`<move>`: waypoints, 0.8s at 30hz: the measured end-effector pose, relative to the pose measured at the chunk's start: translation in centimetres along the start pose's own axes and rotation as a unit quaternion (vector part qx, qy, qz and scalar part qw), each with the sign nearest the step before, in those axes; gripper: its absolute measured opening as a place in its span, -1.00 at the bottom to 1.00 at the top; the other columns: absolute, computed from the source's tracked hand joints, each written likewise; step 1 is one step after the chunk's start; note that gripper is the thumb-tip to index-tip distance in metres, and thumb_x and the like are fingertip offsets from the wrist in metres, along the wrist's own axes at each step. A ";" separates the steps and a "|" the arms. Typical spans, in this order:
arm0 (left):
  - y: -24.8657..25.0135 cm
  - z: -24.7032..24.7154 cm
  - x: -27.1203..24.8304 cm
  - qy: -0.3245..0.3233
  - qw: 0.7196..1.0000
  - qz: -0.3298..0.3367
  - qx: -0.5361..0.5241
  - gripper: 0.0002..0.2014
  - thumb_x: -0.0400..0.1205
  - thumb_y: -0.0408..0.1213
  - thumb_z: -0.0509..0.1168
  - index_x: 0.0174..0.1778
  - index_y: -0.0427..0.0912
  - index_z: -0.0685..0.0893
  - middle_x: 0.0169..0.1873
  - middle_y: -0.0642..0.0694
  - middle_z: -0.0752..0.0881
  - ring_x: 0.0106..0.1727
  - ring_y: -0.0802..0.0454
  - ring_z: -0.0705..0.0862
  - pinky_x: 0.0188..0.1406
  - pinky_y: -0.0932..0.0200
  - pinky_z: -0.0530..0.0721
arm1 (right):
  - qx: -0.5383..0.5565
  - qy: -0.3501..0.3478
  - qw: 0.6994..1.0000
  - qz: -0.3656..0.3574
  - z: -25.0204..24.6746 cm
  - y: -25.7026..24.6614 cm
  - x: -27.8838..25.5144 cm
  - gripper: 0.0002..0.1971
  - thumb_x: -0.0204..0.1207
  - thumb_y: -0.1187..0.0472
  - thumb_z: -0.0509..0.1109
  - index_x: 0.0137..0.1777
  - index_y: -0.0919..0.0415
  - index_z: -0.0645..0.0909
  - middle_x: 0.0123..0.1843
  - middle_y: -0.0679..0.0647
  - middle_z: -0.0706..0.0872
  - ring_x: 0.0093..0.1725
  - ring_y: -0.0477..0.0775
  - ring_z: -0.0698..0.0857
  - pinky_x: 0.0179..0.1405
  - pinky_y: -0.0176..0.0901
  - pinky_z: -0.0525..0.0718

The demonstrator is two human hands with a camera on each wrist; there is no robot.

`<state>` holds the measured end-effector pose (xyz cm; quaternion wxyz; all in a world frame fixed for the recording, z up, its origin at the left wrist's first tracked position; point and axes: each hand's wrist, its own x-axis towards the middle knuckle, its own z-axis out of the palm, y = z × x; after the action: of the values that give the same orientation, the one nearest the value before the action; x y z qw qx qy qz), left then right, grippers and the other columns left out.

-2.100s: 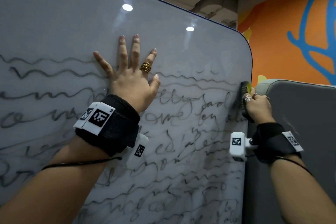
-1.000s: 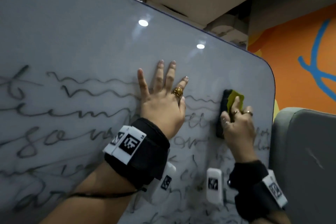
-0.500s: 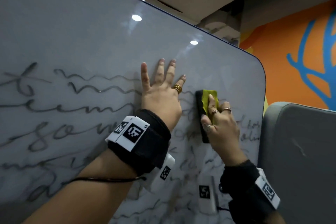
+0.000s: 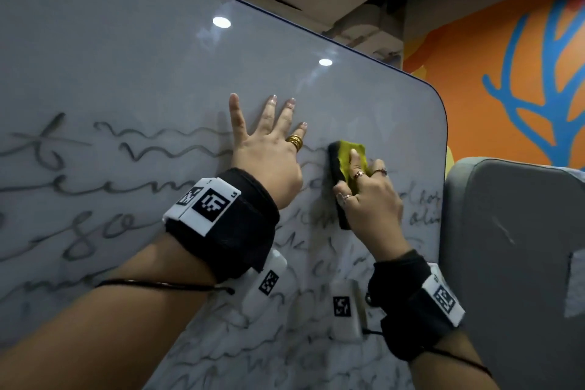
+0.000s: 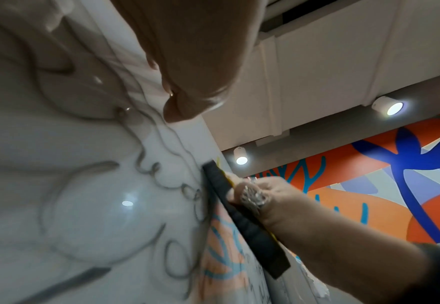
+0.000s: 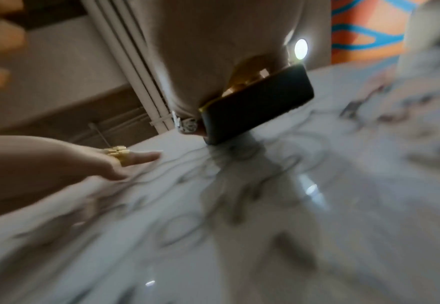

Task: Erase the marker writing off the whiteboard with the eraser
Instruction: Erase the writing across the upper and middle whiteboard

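Observation:
A large whiteboard (image 4: 142, 51) fills the head view, with lines of dark marker writing (image 4: 95, 161) across its lower half. My right hand (image 4: 370, 196) grips a yellow-backed black eraser (image 4: 343, 168) and presses it flat on the board near the right edge. The eraser (image 5: 242, 222) shows edge-on in the left wrist view and as a dark block (image 6: 258, 102) in the blurred right wrist view. My left hand (image 4: 269, 149) lies flat on the board with fingers spread, just left of the eraser.
A grey padded panel (image 4: 512, 263) stands right beside the board's right edge. An orange wall with blue branch shapes (image 4: 522, 73) is behind it. Ceiling ducts and spotlights (image 5: 393, 108) hang above.
My right hand has slid the eraser leftward from the board's right edge toward my left hand, and writing it passed looks fainter. The left hand has stayed flat on the board.

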<state>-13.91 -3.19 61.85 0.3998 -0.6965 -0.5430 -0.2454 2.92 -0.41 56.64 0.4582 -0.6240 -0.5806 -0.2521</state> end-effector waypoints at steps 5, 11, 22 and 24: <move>-0.4 0.4 -0.4 0.005 1.000 0.010 0.004 -0.40 0.69 -0.13 -0.12 0.67 0.13 -0.14 0.65 -0.05 -0.34 0.65 -0.07 -0.36 0.18 -0.54 -0.57 | 0.081 -0.024 0.974 0.212 -0.4 7.3 2.6 -0.50 0.64 -0.03 0.18 0.46 0.26 0.48 0.33 0.39 0.48 0.27 0.41 0.53 0.23 0.10 0.47; -0.3 0.7 -0.4 0.014 1.000 0.011 0.007 -0.38 0.67 -0.13 -0.08 0.67 0.14 -0.14 0.66 -0.04 -0.33 0.65 -0.08 -0.36 0.17 -0.55 -0.56 | 0.141 -0.011 0.982 0.123 -0.1 2.1 1.1 -0.51 0.65 0.04 0.23 0.50 0.29 0.43 0.33 0.37 0.43 0.29 0.38 0.51 0.22 0.02 0.46; -1.9 0.4 -0.5 0.027 0.998 0.047 0.019 -0.43 0.69 -0.09 -0.10 0.66 0.17 -0.01 0.68 0.02 -0.22 0.67 0.01 -0.25 0.23 -0.65 -0.44 | 0.115 -0.017 0.966 0.231 0.2 3.6 1.4 -0.55 0.63 -0.04 0.19 0.33 0.29 0.56 0.31 0.39 0.51 0.29 0.40 0.52 0.22 0.01 0.46; -1.6 0.4 -0.5 0.026 0.998 0.046 0.018 -0.42 0.68 -0.09 -0.09 0.67 0.16 0.00 0.68 0.01 -0.22 0.67 -0.01 -0.25 0.23 -0.66 -0.43 | 0.091 -0.019 0.981 0.169 0.6 1.9 0.2 -0.48 0.63 -0.04 0.20 0.49 0.25 0.44 0.33 0.37 0.46 0.30 0.39 0.51 0.22 0.02 0.47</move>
<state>-15.66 -2.96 61.67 0.4377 -0.7066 -0.5040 -0.2350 4.61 0.40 56.04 0.5376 -0.6735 -0.4961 -0.1055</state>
